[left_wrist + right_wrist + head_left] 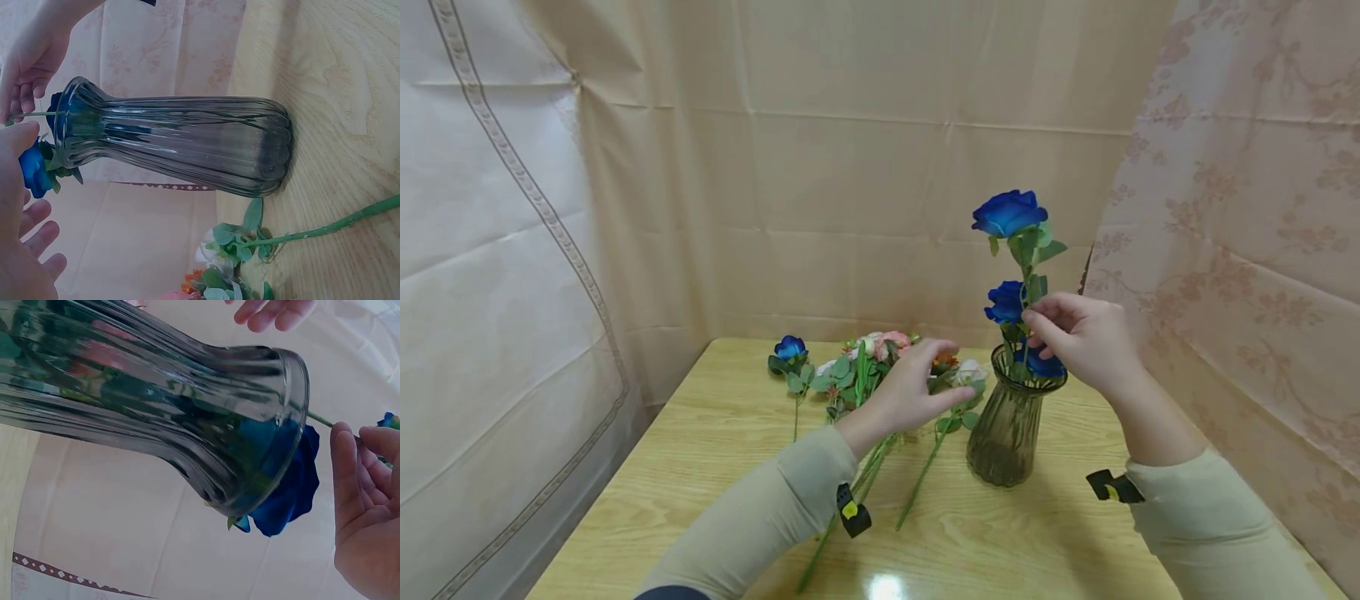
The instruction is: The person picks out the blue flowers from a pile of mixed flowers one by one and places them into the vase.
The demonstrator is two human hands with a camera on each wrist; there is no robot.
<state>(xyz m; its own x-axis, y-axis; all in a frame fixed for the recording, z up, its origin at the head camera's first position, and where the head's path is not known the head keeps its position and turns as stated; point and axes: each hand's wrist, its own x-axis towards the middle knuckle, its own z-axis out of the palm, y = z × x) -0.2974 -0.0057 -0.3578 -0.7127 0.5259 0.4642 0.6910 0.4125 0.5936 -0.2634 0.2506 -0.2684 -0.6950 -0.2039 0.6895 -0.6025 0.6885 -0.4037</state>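
A ribbed, smoky glass vase (pixel 1006 433) stands upright on the table. Above its mouth, my right hand (pixel 1093 342) pinches the thin green stem of a tall blue rose (pixel 1009 213); the stem's lower end reaches into the vase, as the right wrist view shows. Two other blue roses are at the vase: one (pixel 1004 302) rises over the rim, and another (pixel 287 481) sits low at the mouth. My left hand (pixel 906 387) hovers to the left of the vase, fingers apart and relaxed, holding nothing.
Left of the vase, a white rose (pixel 968 372) on a green stem lies beside a pile of mixed flowers with a pink bloom (pixel 891 343). Another blue rose (pixel 790 347) lies further left on the wooden table (pixel 700 492). Curtains (pixel 880 183) hang behind and at both sides.
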